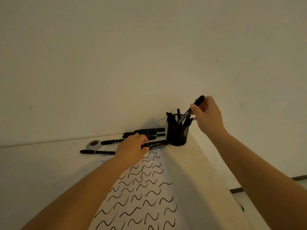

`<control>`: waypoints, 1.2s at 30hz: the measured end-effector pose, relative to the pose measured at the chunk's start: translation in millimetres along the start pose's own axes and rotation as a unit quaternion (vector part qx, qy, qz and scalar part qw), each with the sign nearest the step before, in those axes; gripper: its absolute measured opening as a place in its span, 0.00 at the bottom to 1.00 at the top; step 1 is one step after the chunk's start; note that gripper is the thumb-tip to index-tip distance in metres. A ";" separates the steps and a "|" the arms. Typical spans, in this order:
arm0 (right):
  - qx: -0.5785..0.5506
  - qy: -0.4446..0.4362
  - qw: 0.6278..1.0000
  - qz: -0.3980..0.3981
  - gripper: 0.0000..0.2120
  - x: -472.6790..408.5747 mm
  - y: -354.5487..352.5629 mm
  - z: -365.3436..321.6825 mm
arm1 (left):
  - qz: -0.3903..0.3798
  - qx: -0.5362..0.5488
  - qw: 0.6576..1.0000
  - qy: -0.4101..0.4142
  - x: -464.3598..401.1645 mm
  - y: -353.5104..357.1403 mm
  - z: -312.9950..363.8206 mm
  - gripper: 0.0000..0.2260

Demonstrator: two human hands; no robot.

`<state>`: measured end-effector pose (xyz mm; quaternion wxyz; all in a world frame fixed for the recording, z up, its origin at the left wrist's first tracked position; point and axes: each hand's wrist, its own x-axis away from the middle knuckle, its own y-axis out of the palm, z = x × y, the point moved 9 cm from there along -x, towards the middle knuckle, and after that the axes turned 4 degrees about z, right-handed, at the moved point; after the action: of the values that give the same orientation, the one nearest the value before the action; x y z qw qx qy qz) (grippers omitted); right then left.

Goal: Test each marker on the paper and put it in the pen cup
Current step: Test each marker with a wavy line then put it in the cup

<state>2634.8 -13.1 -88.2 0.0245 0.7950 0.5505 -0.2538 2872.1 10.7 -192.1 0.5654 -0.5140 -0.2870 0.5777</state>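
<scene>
R hand (pixel 208 113) pinching black marker (pixel 191 111) tilted over mesh pen cup (pixel 177 135), L hand (pixel 132 149) fingers gripping 2nd marker (pixel 157 145) on table, squiggle-covered paper (pixel 146 196) below

1. Pretty dim and yellowish on my end, the whole feed has a warm cast.
2. Pen cup (pixel 178 130) throws a soft shadow up-left onto the wall (pixel 149 55).
3. Wide-angle stretch: my forearms balloon toward the bottom corners.
4. Slightly soft and grainy, no glare anywhere.
</scene>
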 end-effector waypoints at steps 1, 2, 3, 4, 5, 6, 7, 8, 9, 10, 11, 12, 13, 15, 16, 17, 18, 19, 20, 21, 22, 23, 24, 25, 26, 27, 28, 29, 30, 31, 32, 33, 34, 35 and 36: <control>-0.005 0.001 1.000 0.010 0.07 -5.1 -1.6 1.0 | -0.007 -0.014 1.000 0.003 -3.3 4.0 -1.9 0.13; -0.008 0.002 1.000 0.018 0.07 -9.2 -3.0 2.5 | -0.013 -0.025 1.000 0.005 -5.6 7.8 -3.4 0.13; -0.009 0.005 1.000 0.023 0.07 -12.7 -3.4 4.6 | -0.018 -0.035 0.999 0.006 -7.3 11.1 -4.6 0.13; -0.007 0.005 1.000 0.026 0.07 -15.3 -2.9 6.8 | -0.021 -0.044 0.999 0.006 -8.6 14.1 -5.4 0.13; -0.001 0.003 1.000 0.026 0.07 -16.9 -1.7 8.6 | -0.023 -0.054 0.998 0.008 -9.7 16.7 -5.8 0.13; 0.007 -0.001 1.000 0.026 0.07 -17.8 0.0 10.3 | -0.025 -0.063 0.998 0.009 -10.5 19.3 -6.2 0.13; 0.017 -0.007 1.000 0.025 0.07 -17.9 2.4 11.7 | -0.029 -0.069 0.997 0.009 -11.4 21.6 -6.7 0.13; 0.027 -0.013 0.999 0.022 0.06 -17.8 5.3 13.2 | -0.031 -0.071 0.997 0.009 -12.6 23.6 -7.5 0.13; 0.037 -0.017 0.999 0.019 0.06 -17.3 8.3 14.9 | -0.032 -0.072 0.997 0.008 -13.9 24.7 -8.3 0.13; 0.045 -0.020 0.999 0.016 0.06 -16.7 11.4 16.7 | -0.030 -0.073 0.997 0.008 -15.0 25.2 -8.8 0.13; 0.053 -0.025 0.998 0.013 0.06 -16.1 14.3 18.4 | -0.028 -0.075 0.997 0.010 -16.4 25.4 -8.9 0.12; 0.063 -0.033 0.997 0.009 0.06 -15.1 17.3 19.6 | -0.025 -0.078 0.997 0.013 -17.6 25.9 -8.9 0.12; 0.075 -0.044 0.996 0.002 0.07 -13.7 21.2 20.1 | -0.024 -0.080 0.996 0.015 -18.5 26.5 -8.8 0.12; 0.109 -0.070 0.991 -0.022 0.08 -10.3 31.2 20.3 | -0.024 -0.086 0.996 0.017 -19.3 28.1 -9.0 0.11; 0.135 -0.084 0.987 -0.035 0.08 -9.1 37.0 20.6 | -0.024 -0.088 0.996 0.018 -19.6 28.7 -9.4 0.11; 0.165 -0.096 0.981 -0.048 0.08 -8.1 42.7 21.8 | -0.022 -0.089 0.996 0.018 -19.7 29.1 -9.6 0.11; 0.192 -0.103 0.974 -0.059 0.07 -7.7 47.6 23.8 | -0.021 -0.090 0.996 0.020 -19.8 29.3 -9.6 0.11; 0.213 -0.107 0.969 -0.065 0.07 -7.5 51.3 26.4 | -0.020 -0.091 0.995 0.021 -19.9 29.3 -9.4 0.11; 0.227 -0.109 0.965 -0.069 0.08 -7.3 54.1 29.0 | -0.019 -0.092 0.995 0.023 -19.8 29.1 -9.0 0.12; 0.237 -0.110 0.963 -0.069 0.08 -6.7 56.1 30.8 | -0.017 -0.093 0.995 0.025 -19.9 28.8 -8.5 0.12; 0.246 -0.111 0.961 -0.069 0.09 -5.8 57.5 31.8 | -0.016 -0.093 0.995 0.027 -19.7 28.8 -8.1 0.12; 0.253 -0.114 0.958 -0.069 0.09 -4.6 58.5 31.6 | -0.014 -0.092 0.995 0.028 -19.6 28.7 -7.9 0.11; 0.260 -0.119 0.956 -0.069 0.09 -3.5 59.4 30.6 | -0.012 -0.090 0.995 0.029 -19.4 29.1 -7.8 0.11; 0.268 -0.125 0.953 -0.069 0.10 -2.5 60.5 29.2 | -0.009 -0.088 0.996 0.031 -19.0 29.0 -8.0 0.11; 0.277 -0.132 0.949 -0.070 0.11 -1.7 61.7 27.6 | -0.005 -0.087 0.996 0.032 -18.6 28.7 -8.3 0.11; 0.289 -0.136 0.945 -0.073 0.12 -1.4 63.1 26.5 | -0.001 -0.088 0.996 0.032 -17.9 27.8 -8.9 0.11; 0.301 -0.135 0.941 -0.079 0.13 -1.5 64.5 27.1 | 0.003 -0.088 0.996 0.031 -17.3 26.4 -9.6 0.10; 0.312 -0.127 0.938 -0.088 0.14 -1.6 65.5 29.0 | 0.008 -0.086 0.996 0.029 -16.7 24.6 -10.4 0.10; 0.320 -0.115 0.935 -0.098 0.15 -1.7 66.0 31.9 | 0.011 -0.082 0.996 0.025 -16.0 22.4 -11.6 0.11; 0.324 -0.105 0.934 -0.106 0.15 -1.6 66.1 33.8 | 0.015 -0.076 0.997 0.020 -15.3 19.7 -12.9 0.11; 0.325 -0.100 0.934 -0.110 0.15 -1.3 65.8 34.1 | 0.021 -0.070 0.997 0.014 -14.5 16.2 -14.3 0.11; 0.325 -0.102 0.934 -0.105 0.15 -0.2 65.0 32.0 | 0.026 -0.064 0.998 0.006 -13.6 12.4 -16.0 0.11; 0.322 -0.113 0.936 -0.088 0.15 2.2 62.7 26.6 | 0.029 -0.057 0.998 -0.002 -12.3 9.0 -17.3 0.11; 0.314 -0.132 0.938 -0.057 0.14 5.8 58.8 18.0 | 0.031 -0.051 0.998 -0.012 -10.5 5.9 -18.4 0.11; 0.295 -0.155 0.943 -0.022 0.13 11.0 53.7 7.9 | 0.034 -0.040 0.998 -0.023 -8.0 3.0 -18.5 0.11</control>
<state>2682.4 -27.3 -112.8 -0.1316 0.7055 0.4577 -0.5248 2886.7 -2.1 -198.4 0.5179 -0.5317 -0.3054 0.5964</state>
